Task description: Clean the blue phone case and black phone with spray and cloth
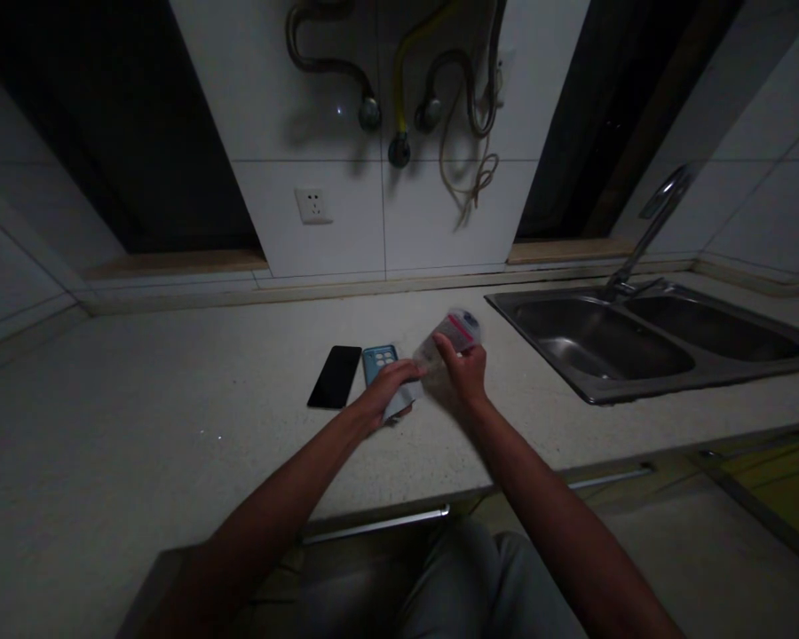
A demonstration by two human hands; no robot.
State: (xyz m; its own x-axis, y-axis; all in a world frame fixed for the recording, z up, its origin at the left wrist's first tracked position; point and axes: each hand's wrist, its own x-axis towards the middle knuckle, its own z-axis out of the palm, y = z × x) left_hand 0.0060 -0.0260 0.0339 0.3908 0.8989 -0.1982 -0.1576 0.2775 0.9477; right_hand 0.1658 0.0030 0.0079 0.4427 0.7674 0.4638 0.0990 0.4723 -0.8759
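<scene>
My left hand point(390, 389) is closed around a pale grey-blue flat piece point(403, 399), and its thumb side meets the lower end of a clear plastic bag. My right hand point(467, 371) pinches that clear plastic bag point(432, 348), which has a pink strip and a dark round mark near its top. What the bag contains, if anything, is too dim to tell. Just beyond my left hand lies a blue phone case point(378, 357) with several camera holes, partly covered by the hand. To its left a black smartphone point(335, 377) rests flat on the counter, screen up.
The pale countertop point(253, 373) runs along a tiled wall with a power socket point(312, 206). At the right is a steel double sink point(592, 342) with a faucet point(652, 226). Pipes point(399, 98) hang on the wall; drawer handles point(376, 525) line the front edge.
</scene>
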